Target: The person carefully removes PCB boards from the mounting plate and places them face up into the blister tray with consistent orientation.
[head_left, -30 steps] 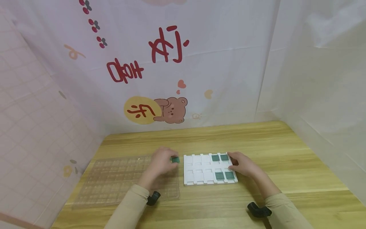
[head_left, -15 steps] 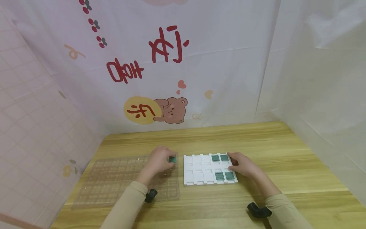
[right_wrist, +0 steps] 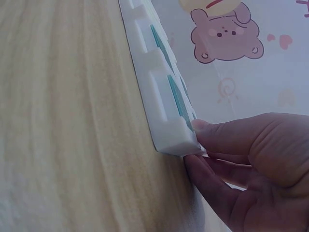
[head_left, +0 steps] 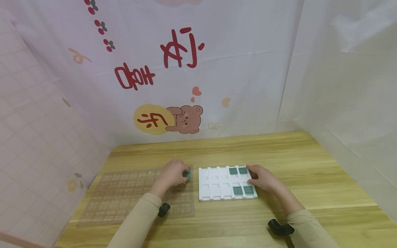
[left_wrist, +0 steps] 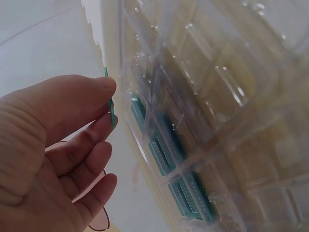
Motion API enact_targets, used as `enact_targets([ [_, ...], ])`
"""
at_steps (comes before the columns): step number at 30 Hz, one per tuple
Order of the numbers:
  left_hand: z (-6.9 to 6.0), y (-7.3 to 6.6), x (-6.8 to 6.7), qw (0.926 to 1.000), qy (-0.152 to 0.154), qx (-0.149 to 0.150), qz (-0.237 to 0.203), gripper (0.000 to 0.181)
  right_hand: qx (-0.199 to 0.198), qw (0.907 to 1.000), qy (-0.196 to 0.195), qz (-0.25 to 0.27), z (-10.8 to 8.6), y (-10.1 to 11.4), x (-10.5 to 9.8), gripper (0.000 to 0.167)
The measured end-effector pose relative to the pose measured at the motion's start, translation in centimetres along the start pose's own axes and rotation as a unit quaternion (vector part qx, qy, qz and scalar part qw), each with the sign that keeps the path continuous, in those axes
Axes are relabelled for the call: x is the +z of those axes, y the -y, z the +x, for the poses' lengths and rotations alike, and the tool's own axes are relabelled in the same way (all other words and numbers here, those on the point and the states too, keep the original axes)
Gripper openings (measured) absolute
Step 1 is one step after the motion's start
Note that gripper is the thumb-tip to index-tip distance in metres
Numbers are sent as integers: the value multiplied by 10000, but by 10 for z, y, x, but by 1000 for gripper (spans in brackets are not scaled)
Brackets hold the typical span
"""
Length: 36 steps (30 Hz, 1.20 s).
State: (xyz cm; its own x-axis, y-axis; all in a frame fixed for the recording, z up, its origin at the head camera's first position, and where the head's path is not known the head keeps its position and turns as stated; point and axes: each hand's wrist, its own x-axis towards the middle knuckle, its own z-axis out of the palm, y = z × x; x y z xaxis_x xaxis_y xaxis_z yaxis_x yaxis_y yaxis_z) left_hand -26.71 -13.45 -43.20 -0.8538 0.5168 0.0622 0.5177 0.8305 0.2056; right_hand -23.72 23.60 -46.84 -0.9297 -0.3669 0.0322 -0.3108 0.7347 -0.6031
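Behind the left hand (head_left: 173, 173), a plain beige sleeve (head_left: 137, 218) is showing, and a black fitting (head_left: 163, 209) is jutting out beside it; behind the right hand (head_left: 263, 177), a matching sleeve (head_left: 307, 227) is ending beside a curved black piece (head_left: 280, 228).

Wood-grain table (head_left: 223, 224), white backdrop (head_left: 248, 69), printed bear (head_left: 188, 121), red lettering (head_left: 194, 51)

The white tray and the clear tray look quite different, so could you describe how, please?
The white tray is opaque, while the clear tray lets the wooden table show through. The white tray is smaller than the clear tray. The right hand grips the white tray, while the left hand, pinching a green piece, is over the clear tray. Both lie on the table and are divided into compartments.
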Motion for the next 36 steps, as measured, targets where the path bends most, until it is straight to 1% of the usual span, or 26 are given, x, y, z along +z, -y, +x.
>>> enact_targets([
  [6, -2, 0, 1, 9999, 40, -43, -84, 10, 87, 10000, -21, -24, 0, 0, 1, 61],
  [10, 0, 0, 1, 9999, 68, -109, -86, 11, 128, 9999, -15, -4, 0, 0, -1, 61],
  [12, 1, 1, 2, 9999, 96, -124, -62, 11, 106, 9999, -16, -36, 0, 0, -1, 61],
  [18, 2, 2, 4, 9998, 187, -49, 63, 11, 100, 9999, 9, -50, 1, -1, 0, 61],
  [21, 1, 1, 5, 9997, 207, -100, 42, 10, 83, 9999, 25, -51, 1, 0, 0, 61],
  [27, 1, 2, 6, 9995, 192, -234, -48, 15, 44, 10000, -24, 0, 0, 1, -1, 61],
  [36, 2, 3, 7, 9995, 222, -232, -10, 15, 71, 10000, -25, 60, 0, 1, -1, 60],
])
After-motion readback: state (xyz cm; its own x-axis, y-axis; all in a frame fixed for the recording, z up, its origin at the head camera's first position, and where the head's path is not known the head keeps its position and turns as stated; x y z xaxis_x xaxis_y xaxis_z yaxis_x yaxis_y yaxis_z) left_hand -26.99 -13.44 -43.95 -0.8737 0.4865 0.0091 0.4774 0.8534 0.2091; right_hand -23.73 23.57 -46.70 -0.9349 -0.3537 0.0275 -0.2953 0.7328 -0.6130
